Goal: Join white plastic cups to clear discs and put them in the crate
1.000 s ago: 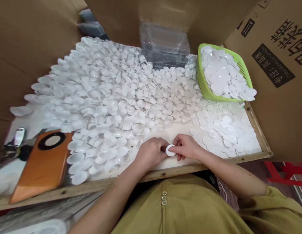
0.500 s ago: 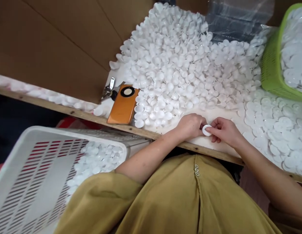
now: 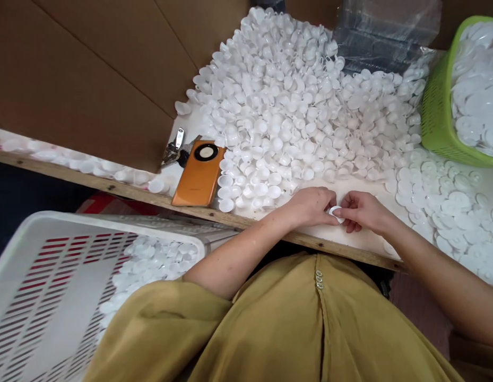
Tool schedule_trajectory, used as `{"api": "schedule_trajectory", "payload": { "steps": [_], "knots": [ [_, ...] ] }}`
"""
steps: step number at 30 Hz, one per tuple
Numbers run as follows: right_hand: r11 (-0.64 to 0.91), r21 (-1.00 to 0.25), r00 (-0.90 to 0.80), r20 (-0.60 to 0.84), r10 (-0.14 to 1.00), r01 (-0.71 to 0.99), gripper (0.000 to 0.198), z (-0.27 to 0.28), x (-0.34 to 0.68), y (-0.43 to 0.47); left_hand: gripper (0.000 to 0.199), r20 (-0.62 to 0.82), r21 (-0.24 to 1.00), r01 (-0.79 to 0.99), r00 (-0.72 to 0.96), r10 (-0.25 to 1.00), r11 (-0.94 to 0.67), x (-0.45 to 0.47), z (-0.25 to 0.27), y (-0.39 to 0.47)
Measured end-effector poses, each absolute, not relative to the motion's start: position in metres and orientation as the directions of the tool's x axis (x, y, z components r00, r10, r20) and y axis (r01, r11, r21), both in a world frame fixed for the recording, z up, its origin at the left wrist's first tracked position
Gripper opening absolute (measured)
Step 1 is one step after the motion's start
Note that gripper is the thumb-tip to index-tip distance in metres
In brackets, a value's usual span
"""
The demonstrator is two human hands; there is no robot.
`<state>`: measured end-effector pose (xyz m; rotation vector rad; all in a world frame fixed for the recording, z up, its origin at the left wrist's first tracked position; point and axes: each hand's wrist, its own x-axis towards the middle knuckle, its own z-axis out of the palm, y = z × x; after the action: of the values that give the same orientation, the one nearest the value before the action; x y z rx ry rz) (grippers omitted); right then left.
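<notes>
My right hand (image 3: 363, 210) pinches a small white plastic disc (image 3: 335, 214), shaped like a toy saucer, low over the table's front edge. Meeting it from the other side is my left hand (image 3: 313, 206), its fingers curled and its thumb against the disc's near edge. Whatever those curled fingers hold is hidden. Behind both hands spreads a heap of small white toy cups (image 3: 286, 114) with handles. To the right, flat white discs (image 3: 455, 201) like the held one lie in overlapping layers.
An orange phone (image 3: 196, 180) and a nail clipper with keys (image 3: 175, 146) lie left of the cups. A green basket (image 3: 435, 124) of white discs stands at right. Below the wooden edge (image 3: 210, 214), a white slatted basket (image 3: 67, 297) holds more white pieces. Plastic-wrapped packs (image 3: 377, 50) stand behind.
The two hands have come closer together over the disc, which is now tilted and more covered by fingers. The camera view has shifted slightly.
</notes>
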<state>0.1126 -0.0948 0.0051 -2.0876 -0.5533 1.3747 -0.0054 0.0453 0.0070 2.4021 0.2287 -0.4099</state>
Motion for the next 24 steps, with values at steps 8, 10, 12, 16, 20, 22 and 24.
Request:
{"api": "schedule_trajectory", "payload": {
  "steps": [8, 10, 12, 16, 20, 22, 24],
  "knots": [
    [-0.759, -0.643, 0.345, -0.693, 0.633, 0.101, 0.019, 0.004, 0.117, -0.088, 0.038, -0.487, 0.493, 0.272, 0.873, -0.003, -0.826, 0.019, 0.011, 0.049],
    [-0.750, -0.657, 0.348, -0.689, 0.636, 0.068, 0.019, 0.004, 0.115, -0.087, 0.040, -0.490, 0.486, 0.268, 0.872, -0.006, -0.832, 0.019, 0.012, 0.050],
    [-0.734, -0.677, 0.360, -0.673, 0.645, 0.051, 0.019, 0.001, 0.114, -0.090, 0.040, -0.495, 0.475, 0.293, 0.869, 0.023, -0.830, 0.015, 0.014, 0.048],
    [-0.655, -0.748, 0.456, -0.550, 0.700, 0.104, 0.021, -0.007, 0.106, -0.102, 0.040, -0.441, 0.484, 0.337, 0.891, 0.107, -0.808, 0.001, 0.013, 0.037],
    [-0.581, -0.812, 0.492, -0.485, 0.723, 0.054, 0.021, -0.009, 0.084, -0.111, 0.027, -0.303, 0.534, 0.229, 0.951, 0.068, -0.814, -0.012, 0.010, 0.025],
    [-0.531, -0.846, 0.457, -0.493, 0.740, -0.052, 0.018, -0.006, 0.076, -0.115, 0.019, -0.268, 0.562, 0.217, 0.961, 0.072, -0.799, -0.026, 0.018, 0.028],
    [-0.467, -0.879, 0.448, -0.455, 0.770, -0.090, 0.019, -0.002, 0.079, -0.123, 0.013, -0.245, 0.571, 0.263, 0.959, 0.144, -0.778, -0.054, 0.033, 0.044]
  ]
}}
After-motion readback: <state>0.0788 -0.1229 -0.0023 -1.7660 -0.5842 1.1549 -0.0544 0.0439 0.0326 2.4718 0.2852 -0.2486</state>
